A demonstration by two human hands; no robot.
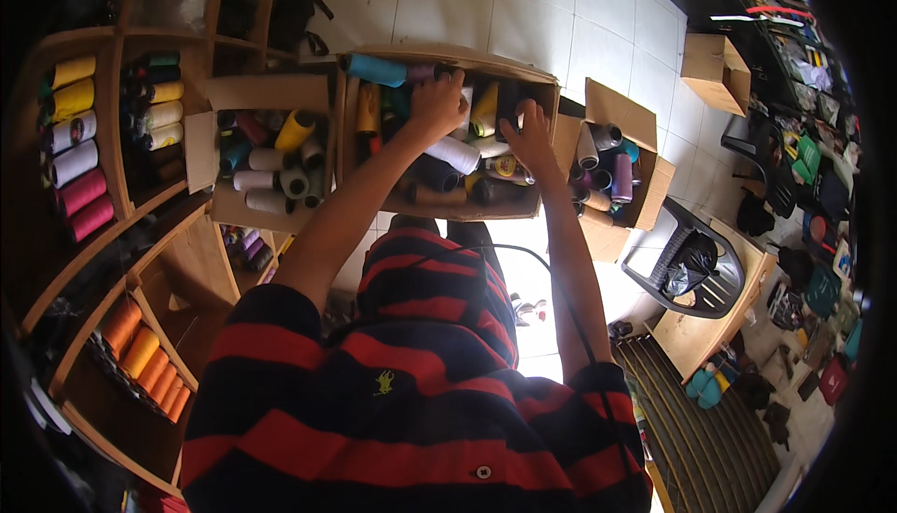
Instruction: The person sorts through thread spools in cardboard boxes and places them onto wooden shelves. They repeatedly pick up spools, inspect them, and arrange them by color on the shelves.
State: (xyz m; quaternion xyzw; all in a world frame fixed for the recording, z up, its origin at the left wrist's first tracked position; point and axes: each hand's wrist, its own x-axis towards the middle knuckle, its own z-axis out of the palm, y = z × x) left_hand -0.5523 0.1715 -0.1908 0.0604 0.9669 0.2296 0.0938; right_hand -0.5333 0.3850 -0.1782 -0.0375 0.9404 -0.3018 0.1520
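Observation:
Both hands reach into a cardboard box [439, 210] of thread spools. My left hand [439, 105] is closed, fingers curled down beside a pale spool [465, 113]; what it grips is mostly hidden. On the right side of the box, my right hand [531, 135] has its fingers apart and bent, close to a dark spool [507, 100]. Between the hands lie a yellow-green cone [485, 109] and a large white spool [454, 155]. A teal spool [376, 70] rests at the far left corner, above an orange-brown one [368, 109].
Open cartons of mixed spools stand at left [264, 97] and right [624, 113]. Wooden shelves [120, 139] with coloured spools line the left. Right of me are a dark plastic chair [687, 270] holding a black bag, and an empty-looking carton [715, 72]. A cable [523, 251] hangs before me.

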